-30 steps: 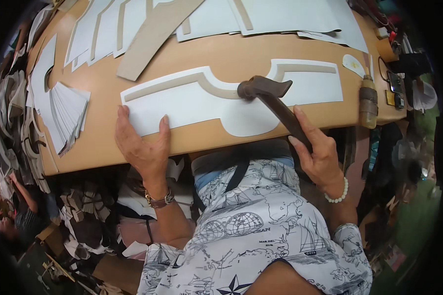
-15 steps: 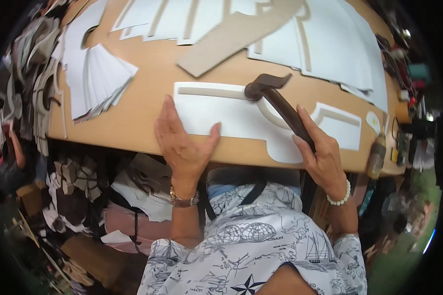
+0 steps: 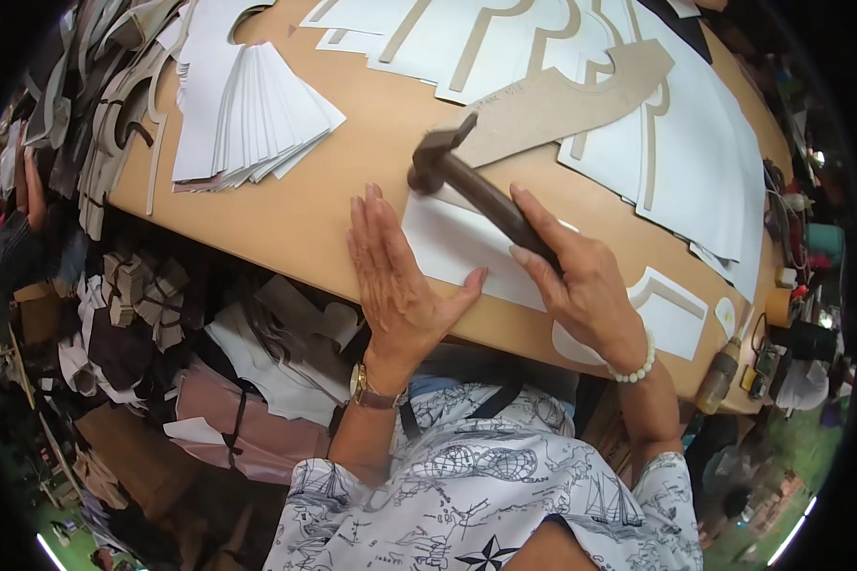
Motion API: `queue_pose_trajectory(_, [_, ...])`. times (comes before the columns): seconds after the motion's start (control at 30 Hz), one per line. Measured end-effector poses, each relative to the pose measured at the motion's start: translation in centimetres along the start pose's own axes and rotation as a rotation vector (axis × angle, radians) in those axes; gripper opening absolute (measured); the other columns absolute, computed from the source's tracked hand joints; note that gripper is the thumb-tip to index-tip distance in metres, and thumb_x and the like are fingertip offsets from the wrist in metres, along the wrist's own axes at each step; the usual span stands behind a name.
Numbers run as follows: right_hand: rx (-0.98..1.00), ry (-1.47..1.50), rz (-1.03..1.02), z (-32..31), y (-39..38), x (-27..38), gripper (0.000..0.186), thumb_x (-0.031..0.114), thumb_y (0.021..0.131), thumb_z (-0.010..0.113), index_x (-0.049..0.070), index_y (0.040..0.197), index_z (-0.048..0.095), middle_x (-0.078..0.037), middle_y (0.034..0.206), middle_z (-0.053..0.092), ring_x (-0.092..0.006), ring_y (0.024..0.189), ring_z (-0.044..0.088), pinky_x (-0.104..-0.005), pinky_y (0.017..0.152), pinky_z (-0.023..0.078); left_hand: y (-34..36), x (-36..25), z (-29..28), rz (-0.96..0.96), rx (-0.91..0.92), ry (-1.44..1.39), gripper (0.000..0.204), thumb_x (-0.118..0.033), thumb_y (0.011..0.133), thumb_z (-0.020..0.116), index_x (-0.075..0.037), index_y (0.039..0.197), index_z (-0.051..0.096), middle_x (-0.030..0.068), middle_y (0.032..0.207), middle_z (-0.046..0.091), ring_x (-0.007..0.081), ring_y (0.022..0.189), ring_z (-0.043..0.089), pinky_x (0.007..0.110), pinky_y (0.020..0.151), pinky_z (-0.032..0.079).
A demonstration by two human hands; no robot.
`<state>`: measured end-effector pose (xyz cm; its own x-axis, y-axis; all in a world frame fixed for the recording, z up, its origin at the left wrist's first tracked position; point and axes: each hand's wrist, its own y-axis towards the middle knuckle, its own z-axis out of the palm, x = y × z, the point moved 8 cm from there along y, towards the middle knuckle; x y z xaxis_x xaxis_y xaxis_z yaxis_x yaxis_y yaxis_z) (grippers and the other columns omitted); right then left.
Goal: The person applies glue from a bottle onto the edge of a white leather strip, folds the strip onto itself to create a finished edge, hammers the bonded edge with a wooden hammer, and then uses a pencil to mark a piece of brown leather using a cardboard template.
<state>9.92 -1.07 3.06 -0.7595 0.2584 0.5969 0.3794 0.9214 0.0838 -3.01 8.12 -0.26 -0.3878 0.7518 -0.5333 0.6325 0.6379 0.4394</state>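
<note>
In my right hand (image 3: pixel 586 276) is a hammer (image 3: pixel 490 205), gripped by its dark handle. Its head hangs over the left end of a white cut-out piece (image 3: pixel 471 249) at the table's front edge. A beige strip (image 3: pixel 671 301) runs along this piece's upper border. My left hand (image 3: pixel 395 271) rests at the piece's left end, fingers stretched out and thumb spread along its lower edge. Whether the hammer head touches the piece I cannot tell. Part of the piece is hidden under the hammer and my right hand.
A beige cardboard template (image 3: pixel 557 109) lies beyond the hammer. Overlapping white pieces with beige strips (image 3: pixel 705 171) cover the table's far right. A fanned white stack (image 3: pixel 267 119) lies at left. A bottle (image 3: pixel 719 376) stands by the right edge. Bundled pieces (image 3: pixel 257 419) lie below the table.
The hammer has moved left along the white piece, from its middle to its left end. My view has turned, so the table appears tilted. My left hand stays flat at the piece's left end.
</note>
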Motion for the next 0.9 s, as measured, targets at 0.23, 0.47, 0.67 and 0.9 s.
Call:
queue_pose_trajectory(0.23, [-0.135,0.062,-0.022,-0.7,-2.0,0.1,0.062,0.024,0.084,0.061,0.013,0.14,0.038,-0.017,0.084,0.063,-0.032,0.063,0.063,-0.0377,0.052,0.05,0.5,-0.8,0.9,0.017,0.011,0.012,0.113,-0.045,0.063,0.08,0.001,0.143,0.014,0.0243,0.146,0.023,0.0436,0.134,0.022,0.051,0.11,0.021])
queue_pose_trajectory(0.47, [-0.179,0.12,0.045,-5.0,-5.8,-1.4,0.059,0.022,0.088,0.059,0.012,0.141,0.036,-0.013,0.082,0.062,-0.0275,0.065,0.062,-0.0381,0.055,0.05,0.2,-1.0,1.4,0.09,-0.006,0.013,0.108,-0.036,0.069,0.079,-0.001,0.145,0.011,0.0205,0.149,0.022,0.0388,0.136,0.023,0.048,0.111,0.022])
queue_pose_trajectory(0.67, [-0.944,-0.173,0.44,-18.2,-23.3,-6.7,0.045,0.009,0.088,0.057,0.0,0.131,0.047,-0.023,0.115,0.06,-0.0316,0.097,0.065,-0.0348,0.081,0.051,0.0,-2.6,0.9,0.235,-0.009,0.143,0.084,-0.023,0.082,0.068,0.001,0.145,0.016,0.0222,0.149,0.021,0.0375,0.137,0.022,0.046,0.111,0.021])
queue_pose_trajectory(0.9, [-1.089,-0.237,0.905,-23.7,-37.4,-15.6,0.038,0.026,0.093,0.054,-0.002,0.12,0.053,-0.02,0.09,0.065,-0.0274,0.078,0.065,-0.0349,0.071,0.048,-1.9,-19.2,7.0,0.468,0.498,-0.284,0.093,-0.024,0.073,0.072,0.002,0.144,0.019,0.025,0.148,0.021,0.0394,0.139,0.019,0.046,0.112,0.018])
